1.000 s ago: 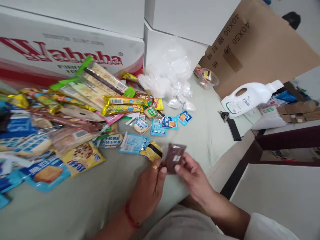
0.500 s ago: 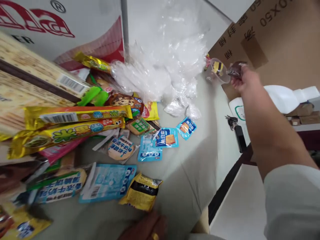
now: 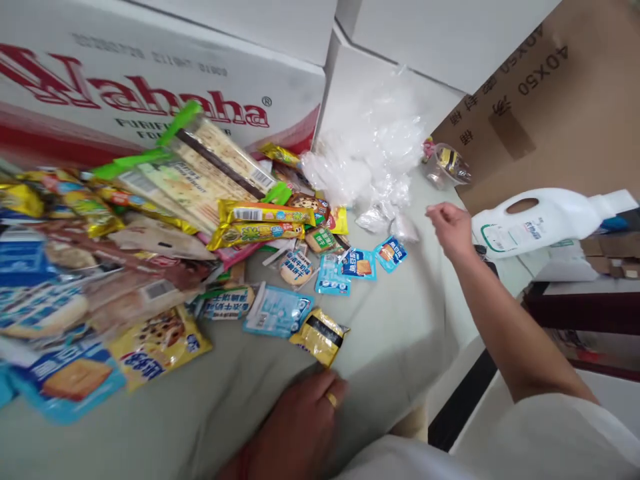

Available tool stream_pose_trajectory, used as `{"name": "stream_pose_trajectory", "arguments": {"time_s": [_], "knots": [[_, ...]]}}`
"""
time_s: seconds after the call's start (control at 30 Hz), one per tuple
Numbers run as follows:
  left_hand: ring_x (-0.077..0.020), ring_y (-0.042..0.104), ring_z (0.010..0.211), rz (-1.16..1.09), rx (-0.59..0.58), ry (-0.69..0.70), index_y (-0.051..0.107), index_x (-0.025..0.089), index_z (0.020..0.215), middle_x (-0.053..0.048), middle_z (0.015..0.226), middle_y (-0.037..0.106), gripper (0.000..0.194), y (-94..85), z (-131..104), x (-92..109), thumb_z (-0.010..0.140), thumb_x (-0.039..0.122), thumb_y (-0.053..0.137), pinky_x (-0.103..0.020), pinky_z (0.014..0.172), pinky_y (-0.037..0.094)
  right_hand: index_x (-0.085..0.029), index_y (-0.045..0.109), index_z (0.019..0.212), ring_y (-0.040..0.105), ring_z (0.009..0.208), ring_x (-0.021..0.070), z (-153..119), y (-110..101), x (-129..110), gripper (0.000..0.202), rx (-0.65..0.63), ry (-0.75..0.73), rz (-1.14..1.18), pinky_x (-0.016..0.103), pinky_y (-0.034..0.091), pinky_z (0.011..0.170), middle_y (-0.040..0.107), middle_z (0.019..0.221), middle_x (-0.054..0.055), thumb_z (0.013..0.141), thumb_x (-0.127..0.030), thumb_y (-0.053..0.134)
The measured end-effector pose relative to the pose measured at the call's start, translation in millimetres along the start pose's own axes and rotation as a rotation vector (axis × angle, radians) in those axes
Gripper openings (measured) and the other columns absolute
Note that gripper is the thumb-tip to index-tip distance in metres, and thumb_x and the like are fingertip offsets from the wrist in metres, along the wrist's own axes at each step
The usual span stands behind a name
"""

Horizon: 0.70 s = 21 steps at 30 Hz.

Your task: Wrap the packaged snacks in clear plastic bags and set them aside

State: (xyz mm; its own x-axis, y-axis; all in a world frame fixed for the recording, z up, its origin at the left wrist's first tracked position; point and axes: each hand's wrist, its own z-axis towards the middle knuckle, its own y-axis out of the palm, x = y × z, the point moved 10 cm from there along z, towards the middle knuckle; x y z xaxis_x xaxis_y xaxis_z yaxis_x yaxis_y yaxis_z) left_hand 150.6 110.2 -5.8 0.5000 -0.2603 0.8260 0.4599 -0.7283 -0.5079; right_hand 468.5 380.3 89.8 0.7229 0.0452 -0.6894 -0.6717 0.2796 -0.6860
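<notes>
My right hand (image 3: 453,230) is in the air over the right part of the cloth-covered table, its fingers curled together and nothing showing in them. Beyond it stands a clear plastic cup (image 3: 443,175) holding a yellow-and-black packet and a dark brown packet. My left hand (image 3: 313,407), with a ring on one finger, rests closed on the cloth near the front edge. Just past its knuckles lies a gold snack packet (image 3: 323,335) with a black band. Small blue snack packets (image 3: 359,265) and a wrapped round biscuit (image 3: 296,268) lie farther back.
A heap of wrapped snacks (image 3: 150,260) covers the left side, before a Wahaha carton (image 3: 200,87). Crumpled clear plastic bags (image 3: 370,160) lie at the back. A white bottle (image 3: 540,220) is on the right, near a brown carton (image 3: 560,127).
My right hand has let go of the dark brown packet, now in the clear cup, and has drawn back toward me. The view has swung left; my left hand stays on the cloth.
</notes>
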Motion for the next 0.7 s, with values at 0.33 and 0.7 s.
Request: {"name": "stream_pose_trajectory", "arguments": {"time_s": [0.33, 0.7], "knots": [[-0.0239, 0.066, 0.089, 0.061, 0.156, 0.15, 0.066, 0.018, 0.105, -0.008, 0.097, 0.068, 0.033, -3.7, 2.4, 4.4, 0.091, 0.006, 0.038, -0.038, 0.082, 0.05, -0.025, 0.074, 0.116, 0.061, 0.119, 0.0304, -15.3, 119.9, -72.5, 0.037, -0.52, -0.454, -0.715, 0.036, 0.05, 0.082, 0.064, 0.14, 0.01, 0.089, -0.011, 0.052], [-0.0155, 0.056, 0.064, -0.411, 0.401, 0.087, 0.055, 0.022, 0.094, 0.001, 0.073, 0.06, 0.023, -33.9, -2.8, -6.1, 0.101, 0.043, 0.051, -0.029, 0.063, 0.041, -0.022, 0.058, 0.076, 0.034, 0.059, 0.011, -192.6, 62.3, -85.1, 0.034, -0.263, 0.265, 0.424, 0.026, 0.03, 0.058, 0.045, 0.065, -0.005, 0.082, -0.05, 0.077]]}}
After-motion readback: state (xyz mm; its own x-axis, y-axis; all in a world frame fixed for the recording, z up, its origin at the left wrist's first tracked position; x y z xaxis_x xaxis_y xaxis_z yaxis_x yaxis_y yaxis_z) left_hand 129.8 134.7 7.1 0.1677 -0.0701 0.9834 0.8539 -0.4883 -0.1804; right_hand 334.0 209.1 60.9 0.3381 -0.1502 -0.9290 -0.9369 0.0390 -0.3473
